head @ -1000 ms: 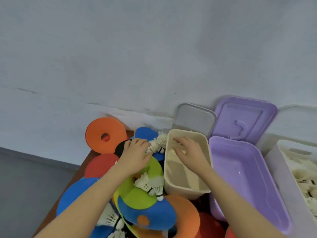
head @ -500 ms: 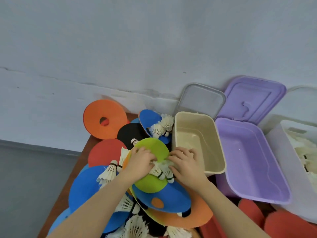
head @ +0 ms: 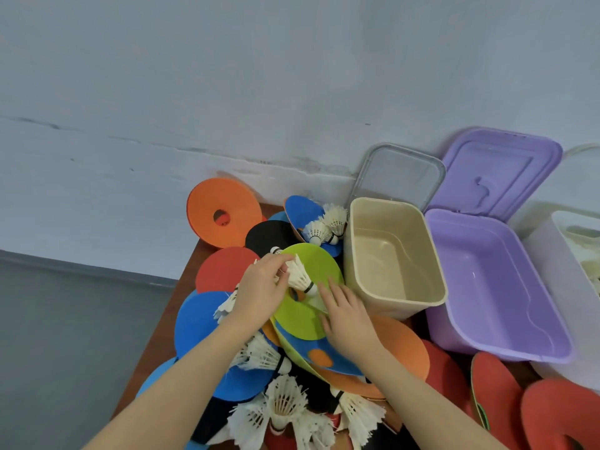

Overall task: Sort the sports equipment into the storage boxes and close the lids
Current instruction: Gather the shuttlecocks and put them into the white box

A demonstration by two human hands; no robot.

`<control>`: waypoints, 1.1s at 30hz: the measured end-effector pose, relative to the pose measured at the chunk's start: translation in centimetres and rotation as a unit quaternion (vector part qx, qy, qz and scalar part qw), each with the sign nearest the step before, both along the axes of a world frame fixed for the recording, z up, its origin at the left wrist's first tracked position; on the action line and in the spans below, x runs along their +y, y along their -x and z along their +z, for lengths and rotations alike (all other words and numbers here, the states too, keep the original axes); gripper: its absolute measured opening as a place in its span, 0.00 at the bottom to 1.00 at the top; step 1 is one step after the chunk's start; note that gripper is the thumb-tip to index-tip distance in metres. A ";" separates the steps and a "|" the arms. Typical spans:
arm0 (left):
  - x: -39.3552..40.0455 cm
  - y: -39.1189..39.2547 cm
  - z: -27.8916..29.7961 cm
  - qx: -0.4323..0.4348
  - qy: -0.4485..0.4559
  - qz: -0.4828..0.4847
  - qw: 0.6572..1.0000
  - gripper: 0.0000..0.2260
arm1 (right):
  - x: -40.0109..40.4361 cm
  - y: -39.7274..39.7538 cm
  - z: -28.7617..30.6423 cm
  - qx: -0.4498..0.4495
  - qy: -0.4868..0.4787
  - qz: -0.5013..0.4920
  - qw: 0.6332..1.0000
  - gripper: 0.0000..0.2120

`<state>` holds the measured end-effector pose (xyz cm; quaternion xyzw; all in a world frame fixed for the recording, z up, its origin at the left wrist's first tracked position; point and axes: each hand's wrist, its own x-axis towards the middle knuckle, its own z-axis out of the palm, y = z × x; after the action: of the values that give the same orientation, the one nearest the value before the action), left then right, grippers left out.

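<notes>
While left hand (head: 259, 293) pinches a shuttlecock (head: 300, 277) off the green disc (head: 311, 287), right hand (head: 344, 315) lies flat, fingers apart, likely steadying the pile; beige box (head: 394, 254) waits beside, lid off.

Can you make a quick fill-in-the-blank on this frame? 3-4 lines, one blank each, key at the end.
1. The left hand pinches a white ____ over the green disc.
2. The beige box stands between the disc pile and the ____ box.
3. The purple lid leans against the ____.
4. The right hand rests with straight fingers on the ____ disc.

Missing words: shuttlecock; purple; wall; green
</notes>
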<state>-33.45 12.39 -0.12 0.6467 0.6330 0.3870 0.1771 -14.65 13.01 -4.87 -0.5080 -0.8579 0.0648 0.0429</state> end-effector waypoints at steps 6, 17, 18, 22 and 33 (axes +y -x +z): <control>-0.5 0.1 0.6 -0.008 -0.010 0.023 1.000 0.15 | -0.2 -1.5 -0.5 0.006 -0.012 -0.027 1.000 0.29; -0.5 -0.2 1.0 -0.024 -0.020 0.044 0.999 0.15 | 0.6 -0.7 -2.1 0.048 0.106 -0.031 0.993 0.28; -0.5 -0.3 1.0 -0.027 -0.019 0.046 0.998 0.15 | 0.6 -0.8 -2.4 0.064 0.112 -0.035 0.991 0.27; -0.7 -0.6 1.2 -0.039 -0.039 0.051 0.997 0.14 | -0.1 -1.1 -2.7 0.178 0.122 -0.016 0.976 0.25; -0.3 -4.7 6.8 -0.043 -0.103 0.057 0.992 0.14 | -0.2 -5.1 5.4 0.421 -0.012 0.043 0.906 0.21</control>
<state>-28.77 12.13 6.66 0.6070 0.6178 0.4867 0.1143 -9.51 12.78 0.51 -0.3956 -0.7814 0.2644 0.4037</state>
